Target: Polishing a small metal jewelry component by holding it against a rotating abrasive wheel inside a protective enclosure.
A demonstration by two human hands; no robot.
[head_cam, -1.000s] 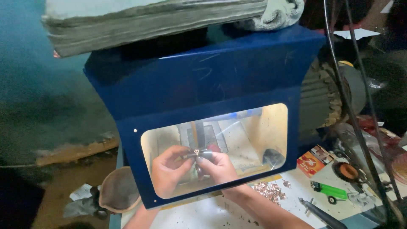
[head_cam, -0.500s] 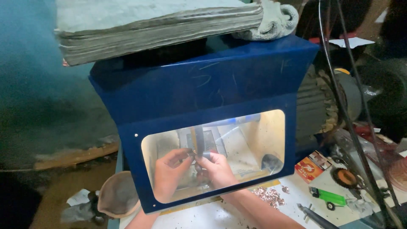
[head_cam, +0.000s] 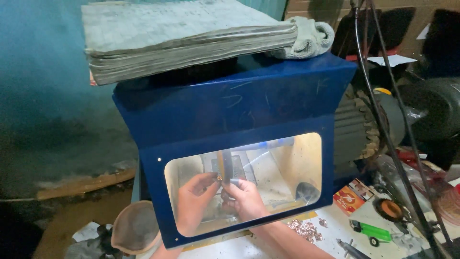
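Both of my hands are inside a lit blue hood point(head_cam: 239, 110) and show through its clear window point(head_cam: 287, 163). My left hand point(head_cam: 194, 204) and my right hand point(head_cam: 247, 199) pinch a small metal piece point(head_cam: 219, 177) together. They hold it up against a dark upright wheel point(head_cam: 226, 165) in the middle of the chamber. The piece is too small to make out in detail.
A thick worn book point(head_cam: 187, 38) and a grey rag point(head_cam: 309, 36) lie on top of the hood. An electric motor point(head_cam: 357, 129) sits at its right side. Black cables point(head_cam: 383, 120) hang at right. On the bench lie a green lighter point(head_cam: 371, 232), a small orange box point(head_cam: 352, 194) and metal shavings point(head_cam: 304, 228).
My hands have risen inside the hood and brought the small piece up against the wheel. The camera view has shifted so the hood sits lower and further right.
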